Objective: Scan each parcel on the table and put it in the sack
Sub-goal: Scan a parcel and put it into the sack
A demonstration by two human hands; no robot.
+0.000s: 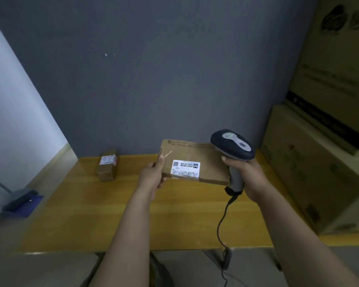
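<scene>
I judge this to be the scanning step. My left hand (153, 175) pinches the left edge of the flat cardboard parcel (197, 158) and holds it above the worktop (112, 214), white label (186, 167) facing up. My right hand (245, 175) is wrapped round the grip of the corded barcode scanner (232, 148), whose head is at the parcel's right end. The next move calls for aiming the scanner at the label. A smaller parcel (108, 167) lies well apart to the left. I cannot make out the sack.

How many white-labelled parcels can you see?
2: a flat parcel held in the left hand, and a small parcel lying at the far left of the table. Others may be unseen.
</scene>
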